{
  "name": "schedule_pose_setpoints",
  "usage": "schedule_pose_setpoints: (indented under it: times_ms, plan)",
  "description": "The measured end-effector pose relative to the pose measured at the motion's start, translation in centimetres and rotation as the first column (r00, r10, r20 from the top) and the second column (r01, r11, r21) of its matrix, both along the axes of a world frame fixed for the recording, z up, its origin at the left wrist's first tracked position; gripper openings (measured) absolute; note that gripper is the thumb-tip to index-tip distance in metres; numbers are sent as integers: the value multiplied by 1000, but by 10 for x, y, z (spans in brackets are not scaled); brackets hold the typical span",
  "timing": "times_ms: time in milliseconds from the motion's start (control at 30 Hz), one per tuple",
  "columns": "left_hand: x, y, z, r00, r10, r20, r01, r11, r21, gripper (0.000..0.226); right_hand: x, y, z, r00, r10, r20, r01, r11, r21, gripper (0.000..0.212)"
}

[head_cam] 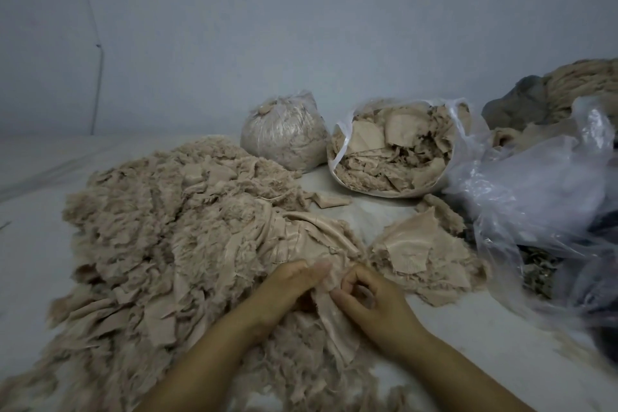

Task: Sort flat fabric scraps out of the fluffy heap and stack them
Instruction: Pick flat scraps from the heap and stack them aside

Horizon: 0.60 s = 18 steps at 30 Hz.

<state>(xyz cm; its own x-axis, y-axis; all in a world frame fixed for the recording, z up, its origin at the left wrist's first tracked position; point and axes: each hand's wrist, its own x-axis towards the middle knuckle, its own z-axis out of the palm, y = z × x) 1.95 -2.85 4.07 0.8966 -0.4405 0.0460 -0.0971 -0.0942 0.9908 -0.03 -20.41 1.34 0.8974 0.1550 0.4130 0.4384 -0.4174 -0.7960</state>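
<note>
Both forearms and the near end of the fluffy heap (pixel 160 244) are cut off at the near edge, the crumpled plastic bag (pixel 541 197) runs off the right edge, its dark contents indistinct, and both hands' fingertips are motion-blurred.

Left hand (pixel 287 284) and right hand (pixel 371 301) are pinching one beige scrap (pixel 329 291) (thin, frayed) over the fluffy heap (pixel 174 237); flat stack (pixel 421 257) is lying just beside.

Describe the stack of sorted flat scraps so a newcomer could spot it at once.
Start at the big fluffy heap that fills the left and middle of the white surface. Look just right of it, past the right hand, in front of the open bag of scraps. The small stack lies there apart, its smooth ribbed pieces lying flat, not shaggy like the heap.
</note>
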Motion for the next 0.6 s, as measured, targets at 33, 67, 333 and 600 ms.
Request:
schedule_pose_setpoints:
  times_ms: [33, 67, 333, 600]
  plan:
    - [1, -3, 0, 997, 58, 51, -61, 997, 55, 31, 1, 1, 2, 1000, -13, 7, 13, 999, 31, 17]
    - [2, -6, 1, 989, 124, 85, -130, 989, 74, 25, 2, 2, 5, 1000, -7, -3, 7, 998, 56, 18]
    - [10, -20, -2, 916, 305, 261, -307, 951, -35, 27, 20, 13, 8, 990, 40, -132, -18, 987, 159, 28]
    - [18, -22, -19, 821, 457, 343, -467, 882, -57, 37, 18, 19, 1, 987, 109, -121, -74, 962, 263, 39]
